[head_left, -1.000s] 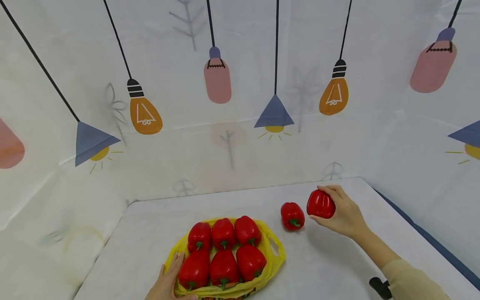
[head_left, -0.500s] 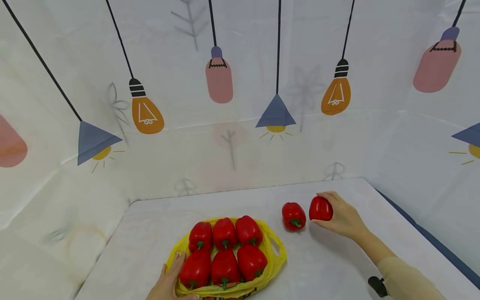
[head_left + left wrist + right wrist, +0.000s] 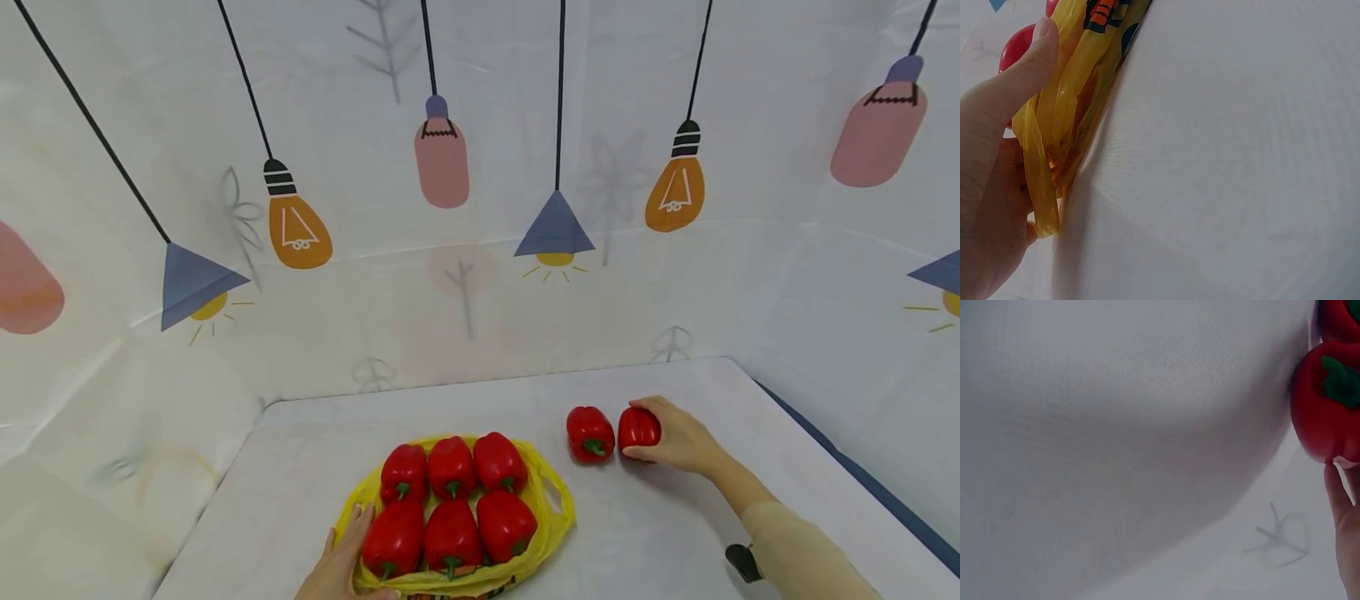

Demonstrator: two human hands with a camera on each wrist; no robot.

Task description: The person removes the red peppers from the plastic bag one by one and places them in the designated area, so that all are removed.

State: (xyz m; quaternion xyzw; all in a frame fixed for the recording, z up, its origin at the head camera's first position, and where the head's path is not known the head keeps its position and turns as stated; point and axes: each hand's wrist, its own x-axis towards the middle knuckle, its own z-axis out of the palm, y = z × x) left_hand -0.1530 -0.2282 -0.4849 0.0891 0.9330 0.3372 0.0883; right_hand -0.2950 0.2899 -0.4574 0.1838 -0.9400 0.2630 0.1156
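Note:
On the right of the white table, my right hand [image 3: 678, 437] grips a red bell pepper [image 3: 638, 428], thumb on its near side and fingers over its far side. This pepper is down at table level, close beside another red bell pepper [image 3: 589, 434] with a green stem. In the right wrist view, fingertips touch the underside of a pepper [image 3: 1325, 419]. My left hand [image 3: 341, 554] rests against the left side of a yellow plastic bag [image 3: 551, 533], fingers extended along it and thumb at its front. Inside the opened bag, several red bell peppers [image 3: 453, 533] sit in two rows.
A dark object [image 3: 742, 562] shows beside the right sleeve. White sheeting [image 3: 480, 317] with printed lamps and bulbs stands behind the table [image 3: 315, 433] and along its sides. The bag's loop handle [image 3: 553, 496] sticks out to the right.
My right hand has lowered the bell pepper from above the table to beside the other loose one, still gripping it. My left hand stays against the bag. The head view has shifted slightly.

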